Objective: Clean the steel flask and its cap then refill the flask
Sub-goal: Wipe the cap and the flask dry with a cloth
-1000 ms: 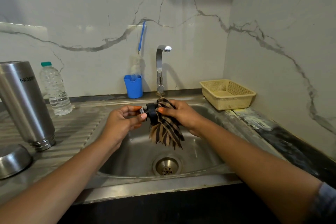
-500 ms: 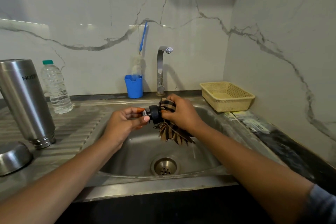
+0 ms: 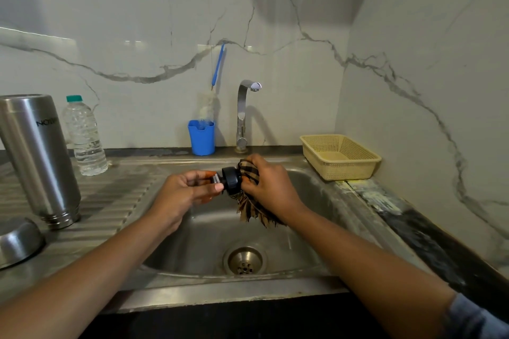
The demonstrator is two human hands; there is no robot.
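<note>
The cap (image 3: 231, 179) is lying sideways, the left hand (image 3: 180, 194) pinching its narrow end between its fingers (image 3: 210, 187), the right hand (image 3: 268, 187) clutching the cloth (image 3: 252, 208) against the other.

two bare forearms; a grey-blue sleeve (image 3: 479, 316), perhaps rolled up, shows on the right arm.
</note>
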